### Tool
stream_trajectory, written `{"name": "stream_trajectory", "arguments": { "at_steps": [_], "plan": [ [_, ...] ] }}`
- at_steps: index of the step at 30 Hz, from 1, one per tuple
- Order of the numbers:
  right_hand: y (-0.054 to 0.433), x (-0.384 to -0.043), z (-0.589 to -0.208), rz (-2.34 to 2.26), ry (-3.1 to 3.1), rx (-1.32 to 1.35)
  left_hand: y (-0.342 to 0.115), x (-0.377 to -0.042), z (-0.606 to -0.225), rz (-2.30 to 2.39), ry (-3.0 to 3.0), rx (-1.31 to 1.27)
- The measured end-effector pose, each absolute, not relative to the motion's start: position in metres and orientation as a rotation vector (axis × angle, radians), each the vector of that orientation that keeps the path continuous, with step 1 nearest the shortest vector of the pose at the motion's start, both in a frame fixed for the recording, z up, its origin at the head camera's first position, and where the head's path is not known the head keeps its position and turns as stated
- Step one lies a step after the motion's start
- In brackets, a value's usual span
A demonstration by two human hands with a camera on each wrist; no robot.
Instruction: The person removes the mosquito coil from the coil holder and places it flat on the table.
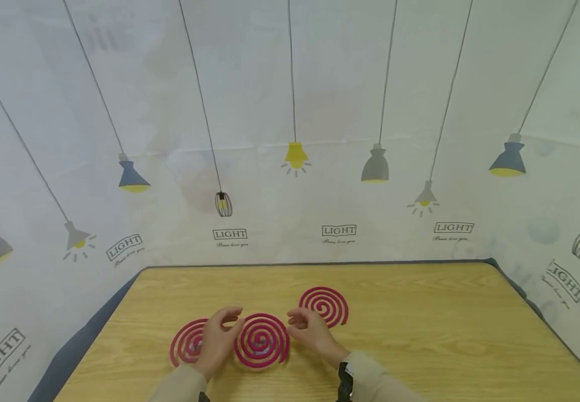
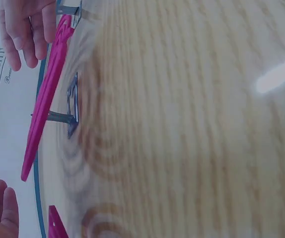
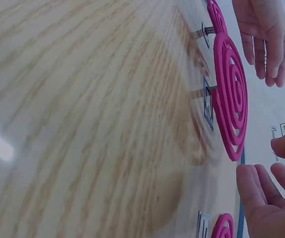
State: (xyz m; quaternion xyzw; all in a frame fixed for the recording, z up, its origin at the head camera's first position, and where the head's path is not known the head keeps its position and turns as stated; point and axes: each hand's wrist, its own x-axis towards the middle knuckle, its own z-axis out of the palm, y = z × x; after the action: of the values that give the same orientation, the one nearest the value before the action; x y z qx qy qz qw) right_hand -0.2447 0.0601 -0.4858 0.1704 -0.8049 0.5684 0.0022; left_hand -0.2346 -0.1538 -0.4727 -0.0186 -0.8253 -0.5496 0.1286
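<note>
Three magenta mosquito coils are on the wooden table. The middle coil (image 1: 262,339) is propped flat on a small metal stand (image 2: 73,109), raised off the tabletop. My left hand (image 1: 219,341) is at its left edge, fingers loosely bent and holding nothing. On the other side my right hand (image 1: 316,335) curves loosely beside the rim, also holding nothing. The left coil (image 1: 176,346) is partly hidden behind my left hand and wrist. Farther back, the right coil (image 1: 342,307) is overlapped by my right hand in the head view.
The wooden table (image 1: 435,329) stretches out to the right. Behind it rises a pale wall covering (image 1: 290,206) printed with hanging lamps and the word LIGHT. A second metal stand (image 3: 205,35) shows under the left coil, and another metal piece (image 3: 203,225) sits by the right coil.
</note>
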Motion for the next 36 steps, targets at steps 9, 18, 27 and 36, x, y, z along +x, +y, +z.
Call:
{"name": "stream_trajectory", "arguments": {
  "at_steps": [9, 18, 27, 36],
  "plan": [
    [0.051, -0.245, -0.492, 1.812, -2.554, 0.444, -0.162, -0.231, -0.482, -1.543, -2.479, 0.036],
    [0.049, -0.247, -0.502, 1.721, -2.577, 0.444, -0.166, -0.228, -0.490, -1.583, -2.522, -0.057],
    [0.048, -0.249, -0.504, 1.736, -2.599, 0.440, -0.168, -0.226, -0.493, -1.623, -2.549, -0.095],
    [0.050, -0.253, -0.506, 1.722, -2.642, 0.488, -0.168, -0.223, -0.495, -1.647, -2.555, -0.106]
  ]
}}
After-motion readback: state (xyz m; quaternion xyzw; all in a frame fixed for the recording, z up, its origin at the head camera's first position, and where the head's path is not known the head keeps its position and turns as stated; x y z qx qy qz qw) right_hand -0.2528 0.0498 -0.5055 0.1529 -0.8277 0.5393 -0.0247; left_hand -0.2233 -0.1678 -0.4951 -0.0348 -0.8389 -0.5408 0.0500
